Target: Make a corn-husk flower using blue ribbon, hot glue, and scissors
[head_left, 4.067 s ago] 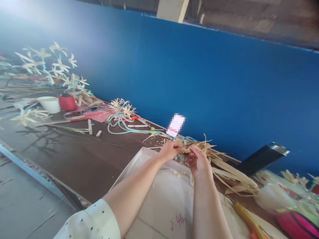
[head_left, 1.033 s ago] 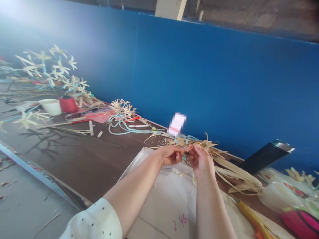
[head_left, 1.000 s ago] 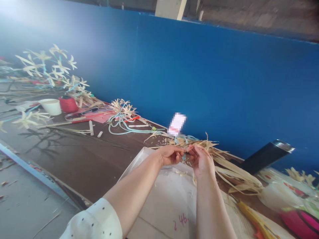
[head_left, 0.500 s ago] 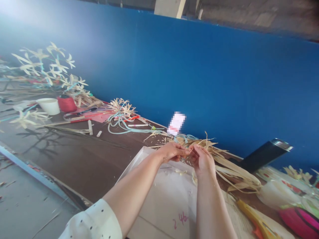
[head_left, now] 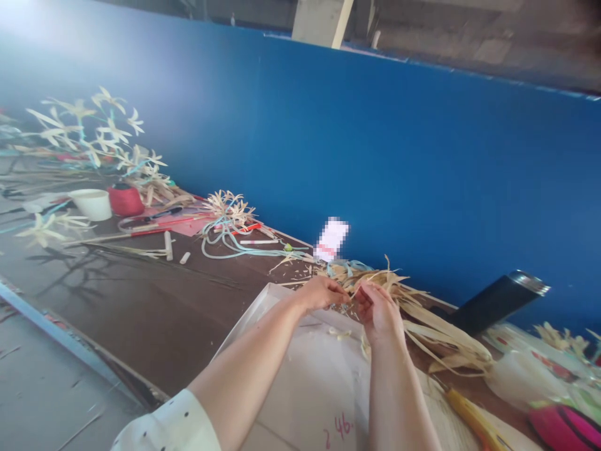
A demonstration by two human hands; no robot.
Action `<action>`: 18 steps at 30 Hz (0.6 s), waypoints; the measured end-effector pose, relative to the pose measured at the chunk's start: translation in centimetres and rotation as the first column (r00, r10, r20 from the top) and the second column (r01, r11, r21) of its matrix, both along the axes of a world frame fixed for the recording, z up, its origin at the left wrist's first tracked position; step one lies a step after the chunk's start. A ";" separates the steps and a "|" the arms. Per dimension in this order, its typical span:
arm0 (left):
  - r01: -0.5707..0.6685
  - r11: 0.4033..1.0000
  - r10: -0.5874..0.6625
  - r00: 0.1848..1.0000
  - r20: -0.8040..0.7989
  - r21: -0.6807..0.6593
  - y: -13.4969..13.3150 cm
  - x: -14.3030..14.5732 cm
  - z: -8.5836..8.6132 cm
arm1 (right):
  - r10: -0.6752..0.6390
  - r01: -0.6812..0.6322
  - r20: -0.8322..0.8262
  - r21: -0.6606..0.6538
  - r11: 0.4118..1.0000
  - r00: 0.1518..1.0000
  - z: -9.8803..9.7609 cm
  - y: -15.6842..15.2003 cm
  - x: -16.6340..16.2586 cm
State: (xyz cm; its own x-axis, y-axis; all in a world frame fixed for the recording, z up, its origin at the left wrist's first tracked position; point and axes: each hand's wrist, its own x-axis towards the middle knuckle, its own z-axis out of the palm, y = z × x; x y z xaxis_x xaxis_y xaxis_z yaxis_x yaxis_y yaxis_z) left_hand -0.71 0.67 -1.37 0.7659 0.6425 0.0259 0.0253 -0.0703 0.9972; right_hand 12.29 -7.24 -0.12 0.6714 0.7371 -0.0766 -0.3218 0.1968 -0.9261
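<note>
My left hand (head_left: 323, 293) is closed in a pinch above the far end of a white board (head_left: 310, 363). Close beside it, my right hand (head_left: 378, 308) is also pinching, fingers curled toward the left. Between the fingertips of both runs a thin pale strip (head_left: 355, 290), apparently dried husk; its ends are hidden by the fingers. Just behind the hands lies a heap of dried husk leaves (head_left: 441, 319), with small scraps scattered around. Several curled pale pieces (head_left: 340, 333) rest on the board under my hands.
A black tumbler (head_left: 493, 304) leans at the right, near a yellow-handled tool (head_left: 474, 416) and a pink pouch (head_left: 566, 426). At the left stand husk flowers (head_left: 113, 128), a white cup (head_left: 94, 205) and red thread (head_left: 126, 200). A blue partition (head_left: 375, 144) rises behind.
My fingertips have moved slightly apart, and the thin strip now shows between them. The whole view has shifted slightly, with most things sitting a little lower.
</note>
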 end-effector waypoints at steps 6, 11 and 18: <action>0.076 0.971 -0.054 0.993 0.100 -0.229 -0.3 0.3 0.0 | 0.012 -0.012 -0.015 0.006 1.000 1.000 0.1 0.0 -0.1; 0.066 0.947 -0.016 0.987 0.159 -0.313 -0.4 0.6 0.0 | -0.017 0.017 -0.029 0.030 0.999 0.999 0.0 0.0 0.1; 0.065 0.983 -0.033 0.982 0.185 -0.171 -0.9 0.4 1.2 | -0.103 0.103 -0.047 0.012 0.995 0.994 -0.2 0.2 0.5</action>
State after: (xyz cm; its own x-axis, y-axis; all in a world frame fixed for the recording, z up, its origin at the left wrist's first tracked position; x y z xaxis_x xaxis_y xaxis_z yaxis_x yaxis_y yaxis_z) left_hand -0.31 -0.24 -0.18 0.7894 0.6112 0.0570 -0.1558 0.1097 0.9817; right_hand 12.74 -7.06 -0.35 0.7397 0.6656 -0.0995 -0.3417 0.2441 -0.9076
